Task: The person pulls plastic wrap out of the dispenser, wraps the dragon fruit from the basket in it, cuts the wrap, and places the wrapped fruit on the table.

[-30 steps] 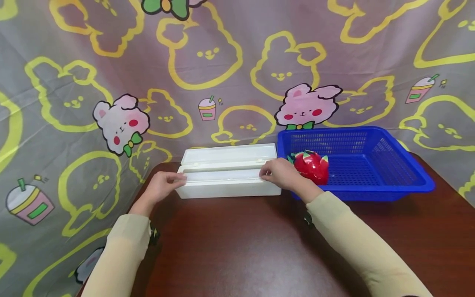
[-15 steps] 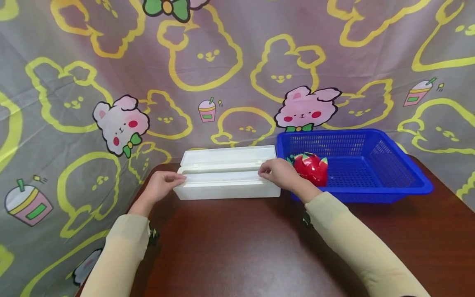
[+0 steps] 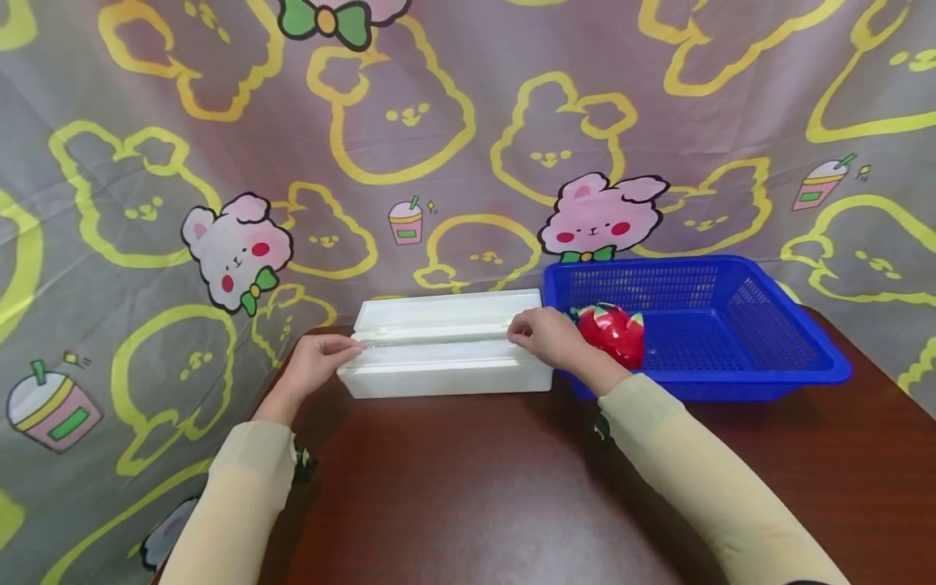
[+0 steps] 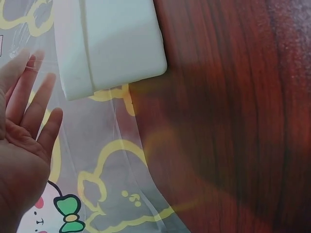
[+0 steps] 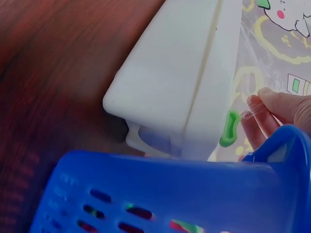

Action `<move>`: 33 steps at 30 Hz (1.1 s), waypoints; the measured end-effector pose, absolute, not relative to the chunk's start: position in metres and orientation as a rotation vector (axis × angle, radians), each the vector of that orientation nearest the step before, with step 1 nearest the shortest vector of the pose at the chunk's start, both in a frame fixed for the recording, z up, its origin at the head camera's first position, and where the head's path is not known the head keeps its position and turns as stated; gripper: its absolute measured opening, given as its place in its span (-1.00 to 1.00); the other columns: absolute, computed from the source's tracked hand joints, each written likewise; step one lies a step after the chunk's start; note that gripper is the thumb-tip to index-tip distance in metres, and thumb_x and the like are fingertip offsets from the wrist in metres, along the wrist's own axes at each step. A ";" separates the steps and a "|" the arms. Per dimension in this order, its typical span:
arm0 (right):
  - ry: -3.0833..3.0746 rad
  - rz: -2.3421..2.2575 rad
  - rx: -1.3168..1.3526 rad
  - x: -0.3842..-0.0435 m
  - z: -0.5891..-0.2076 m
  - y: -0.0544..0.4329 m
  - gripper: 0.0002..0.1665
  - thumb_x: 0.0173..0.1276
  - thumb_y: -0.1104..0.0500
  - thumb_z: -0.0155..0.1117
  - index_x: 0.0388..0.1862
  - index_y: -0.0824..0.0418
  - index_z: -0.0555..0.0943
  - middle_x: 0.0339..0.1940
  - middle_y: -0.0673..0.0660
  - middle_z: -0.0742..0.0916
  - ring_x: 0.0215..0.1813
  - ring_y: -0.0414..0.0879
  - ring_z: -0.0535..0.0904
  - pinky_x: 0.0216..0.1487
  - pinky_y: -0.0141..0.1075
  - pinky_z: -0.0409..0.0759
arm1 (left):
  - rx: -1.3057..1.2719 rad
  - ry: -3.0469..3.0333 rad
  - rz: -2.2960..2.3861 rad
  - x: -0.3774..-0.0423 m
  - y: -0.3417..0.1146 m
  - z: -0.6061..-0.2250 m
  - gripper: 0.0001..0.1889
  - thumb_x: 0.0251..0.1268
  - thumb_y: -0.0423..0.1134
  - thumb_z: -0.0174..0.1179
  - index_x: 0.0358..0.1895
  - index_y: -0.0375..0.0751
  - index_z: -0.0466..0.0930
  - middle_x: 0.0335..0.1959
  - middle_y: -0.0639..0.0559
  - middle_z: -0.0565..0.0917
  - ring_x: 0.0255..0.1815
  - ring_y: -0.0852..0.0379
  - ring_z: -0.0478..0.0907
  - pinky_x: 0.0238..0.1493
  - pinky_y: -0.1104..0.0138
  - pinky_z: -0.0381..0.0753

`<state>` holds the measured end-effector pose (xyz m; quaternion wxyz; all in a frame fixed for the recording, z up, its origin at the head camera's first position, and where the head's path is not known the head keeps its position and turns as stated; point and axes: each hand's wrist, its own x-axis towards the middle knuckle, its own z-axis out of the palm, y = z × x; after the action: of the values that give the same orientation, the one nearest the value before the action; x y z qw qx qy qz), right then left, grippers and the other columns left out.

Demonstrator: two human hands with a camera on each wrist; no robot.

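Note:
A long white cling film dispenser box (image 3: 446,382) lies across the table with its lid (image 3: 449,311) tipped back. Clear cling film (image 3: 439,353) stretches over its top between the two hands. The left hand (image 3: 314,367) pinches the film's left end between thumb and index finger; in the left wrist view its other fingers are spread. At the right end, the right hand (image 3: 553,335) pinches the film with thumb and fingertips. In the right wrist view, thin film (image 5: 260,63) shows beyond those fingers, and a small green piece (image 5: 230,128) sits at the box's end.
A blue perforated plastic basket (image 3: 738,376) stands right of the box, close to the right hand. In it lies a glossy red, green-tipped object (image 3: 617,337) resembling a dragon fruit. Behind the brown table (image 3: 468,487) hangs a cartoon-patterned cloth (image 3: 453,106).
Both hands keep pinching the film and have edged slightly up and back. The film now lies further back over the box's top opening. The basket and red object stay put.

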<state>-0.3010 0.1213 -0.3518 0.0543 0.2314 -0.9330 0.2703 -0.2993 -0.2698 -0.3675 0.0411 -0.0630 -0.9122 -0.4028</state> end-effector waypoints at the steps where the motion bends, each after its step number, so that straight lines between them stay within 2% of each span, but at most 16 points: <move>1: -2.832 0.814 0.707 -0.301 -0.351 0.121 -0.88 0.34 0.17 0.33 -0.22 0.18 0.75 -0.31 0.06 0.75 -0.23 -0.06 0.63 -0.08 -0.17 0.59 | -0.183 -2.794 -1.234 -0.299 -0.271 -0.367 -0.63 0.28 -0.06 0.30 -0.06 -0.30 0.71 -0.10 -0.17 0.71 -0.08 -0.08 0.60 -0.05 0.10 0.58; 12: -2.827 0.733 0.755 -0.304 -0.329 0.123 -0.87 0.37 0.17 0.29 -0.25 0.19 0.73 -0.37 0.04 0.74 -0.27 -0.08 0.61 -0.17 -0.15 0.54 | -0.217 -2.739 -1.263 -0.304 -0.268 -0.358 -0.63 0.29 -0.10 0.29 -0.04 -0.35 0.69 -0.08 -0.21 0.70 0.02 -0.12 0.59 0.08 0.01 0.51; 21: -2.838 0.819 0.691 -0.303 -0.321 0.125 -0.86 0.39 0.14 0.27 -0.23 0.16 0.71 -0.31 0.08 0.74 -0.21 -0.02 0.60 -0.13 -0.11 0.54 | -0.131 -2.756 -1.299 -0.302 -0.266 -0.349 -0.61 0.29 -0.03 0.28 -0.01 -0.27 0.69 -0.03 -0.20 0.69 0.08 -0.13 0.55 0.18 -0.04 0.43; 28: -2.803 0.868 0.715 -0.303 -0.315 0.124 -0.86 0.40 0.15 0.27 -0.21 0.19 0.71 -0.25 0.10 0.75 -0.16 0.00 0.60 -0.02 -0.08 0.54 | -0.118 -2.716 -1.309 -0.298 -0.270 -0.344 -0.63 0.32 -0.08 0.27 0.01 -0.31 0.68 -0.02 -0.21 0.68 0.06 -0.13 0.56 0.15 -0.02 0.45; 33: -2.758 0.968 0.760 -0.303 -0.310 0.124 -0.87 0.41 0.23 0.23 -0.27 0.25 0.69 -0.26 0.17 0.77 -0.20 0.00 0.62 -0.05 -0.09 0.56 | -0.136 -2.677 -1.309 -0.295 -0.271 -0.337 -0.61 0.32 -0.06 0.27 0.00 -0.32 0.68 -0.02 -0.21 0.68 0.07 -0.12 0.56 0.15 0.00 0.47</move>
<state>-0.3031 0.1240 -0.3103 0.0608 0.2512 -0.9115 0.3198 -0.2953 -0.2712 -0.3372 0.0790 -0.0456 -0.8946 -0.4374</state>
